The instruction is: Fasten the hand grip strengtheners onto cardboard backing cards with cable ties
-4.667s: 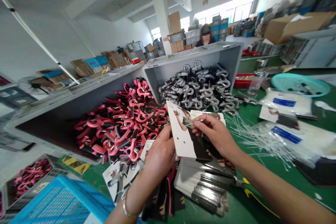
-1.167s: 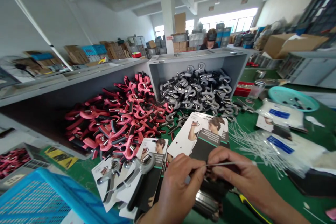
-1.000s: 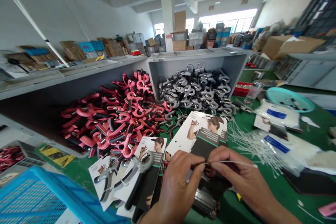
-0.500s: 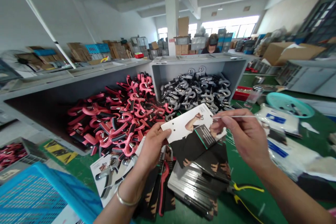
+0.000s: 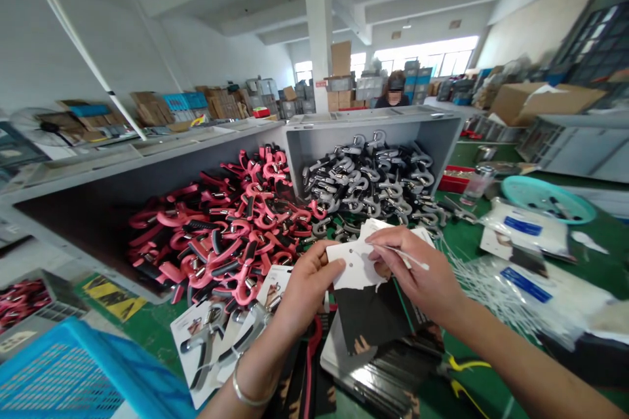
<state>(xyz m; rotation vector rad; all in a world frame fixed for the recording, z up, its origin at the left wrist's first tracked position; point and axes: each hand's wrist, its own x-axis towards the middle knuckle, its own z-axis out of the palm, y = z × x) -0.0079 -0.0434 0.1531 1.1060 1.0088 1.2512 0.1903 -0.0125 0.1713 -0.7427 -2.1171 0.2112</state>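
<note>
My left hand [image 5: 307, 291] pinches the left edge of a white and black printed card [image 5: 371, 321], thumb on top beside two small holes. A thin white zip tie [image 5: 415, 260] is pinched between the fingers of my right hand [image 5: 425, 275], which touches the card's upper part. Dark cards [image 5: 388, 373] lie stacked beneath. Left of them, carded grey hand grips [image 5: 204, 340] and a red-handled one [image 5: 312, 360] rest on the green table. The zip tie's far end is hidden by my fingers.
Grey bins hold red grips [image 5: 236, 222] and grey grips [image 5: 363, 177]. A blue basket [image 5: 78, 373] stands lower left. Yellow-handled pliers [image 5: 464, 373], loose zip ties [image 5: 491, 294], plastic bags [image 5: 531, 229] and a turquoise tray [image 5: 548, 200] lie right. A person [image 5: 394, 91] is behind the bins.
My right hand has moved left and down with the zip tie, closer to my left hand. The card has turned and now sits lower, its printed picture mostly covered.
</note>
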